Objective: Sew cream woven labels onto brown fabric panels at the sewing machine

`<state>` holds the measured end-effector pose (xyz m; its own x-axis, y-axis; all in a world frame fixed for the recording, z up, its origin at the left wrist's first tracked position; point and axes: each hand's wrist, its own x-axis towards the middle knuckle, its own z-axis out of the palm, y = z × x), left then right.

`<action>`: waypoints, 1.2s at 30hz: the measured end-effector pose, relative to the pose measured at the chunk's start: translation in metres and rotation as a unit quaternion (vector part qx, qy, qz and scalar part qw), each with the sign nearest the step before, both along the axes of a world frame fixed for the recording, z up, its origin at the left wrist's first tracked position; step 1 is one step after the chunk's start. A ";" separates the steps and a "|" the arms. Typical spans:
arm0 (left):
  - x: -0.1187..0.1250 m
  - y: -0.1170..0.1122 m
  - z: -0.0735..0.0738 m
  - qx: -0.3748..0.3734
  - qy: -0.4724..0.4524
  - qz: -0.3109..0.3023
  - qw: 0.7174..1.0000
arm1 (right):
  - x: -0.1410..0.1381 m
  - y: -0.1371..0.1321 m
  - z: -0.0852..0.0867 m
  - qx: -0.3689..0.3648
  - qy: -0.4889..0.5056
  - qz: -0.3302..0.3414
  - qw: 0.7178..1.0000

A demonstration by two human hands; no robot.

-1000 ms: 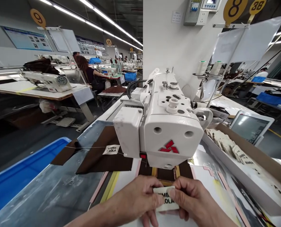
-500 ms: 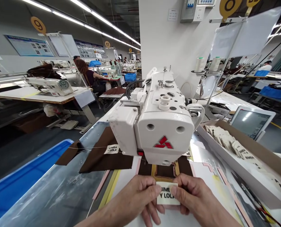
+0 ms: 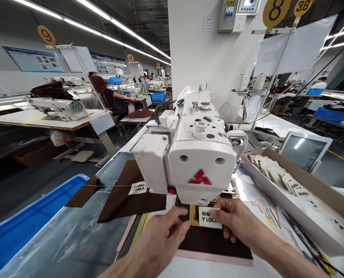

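A white sewing machine (image 3: 199,154) with a red logo stands in front of me. Under its head lies a brown fabric piece (image 3: 215,241) with a yellow frame around a white "BIMBA Y LOLA" label (image 3: 207,217). My right hand (image 3: 235,222) pinches the label's right edge and holds it on the fabric. My left hand (image 3: 163,241) rests with curled fingers at the left edge of the brown fabric, fingertips touching it. A second brown piece (image 3: 125,195) with a sewn label (image 3: 137,188) lies to the left, a thread running from it.
A long cardboard tray (image 3: 305,181) of several white labels runs along the right, with a touch screen (image 3: 305,150) behind it. A blue bin (image 3: 24,222) sits at lower left. Thread cones (image 3: 248,82) stand behind the machine. A seated person (image 3: 108,92) works at far left.
Both hands carried the label forward from near me to under the machine head and laid it in the yellow frame. My left hand has let go of the label.
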<state>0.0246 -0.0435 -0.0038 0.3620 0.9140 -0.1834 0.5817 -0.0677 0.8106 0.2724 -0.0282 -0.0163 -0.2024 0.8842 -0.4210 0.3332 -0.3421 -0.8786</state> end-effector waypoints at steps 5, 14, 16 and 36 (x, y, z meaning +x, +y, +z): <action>-0.016 0.005 -0.003 0.343 0.107 -0.164 0.919 | 0.001 0.020 0.005 -0.020 -0.030 0.013 0.999; -0.010 0.011 -0.003 0.371 0.195 -0.226 0.880 | -0.008 0.019 0.006 0.034 -0.084 0.024 0.996; -0.008 0.011 -0.003 0.370 0.204 -0.234 0.876 | -0.009 0.018 0.009 0.054 -0.090 0.030 0.994; 0.006 0.017 -0.005 0.325 0.166 -0.220 0.905 | -0.012 0.004 -0.005 0.355 -0.309 0.062 0.880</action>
